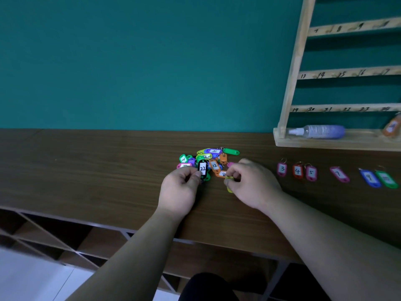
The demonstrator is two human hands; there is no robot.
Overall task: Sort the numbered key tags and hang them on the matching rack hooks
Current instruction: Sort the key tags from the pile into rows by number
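Note:
A heap of coloured key tags (211,158) lies mid-table. My left hand (180,192) pinches a black tag marked 22 (202,170) at the heap's near left edge. My right hand (252,184) pinches a yellow-green tag (229,188) by its ring, just right of an orange tag (221,173). To the right, sorted tags lie in a row: 3 (282,169), 4 (297,171), 5 (311,173), 7 (339,174), 9 (370,178) and a green one (386,179). The wooden rack (293,68) with numbered hooks stands at the back right.
A spray bottle (319,131) lies on the rack's base shelf, with an orange tag (392,127) hanging at the far right. The brown table (86,170) meets a teal wall. Below the table's front edge are open shelf compartments (54,240).

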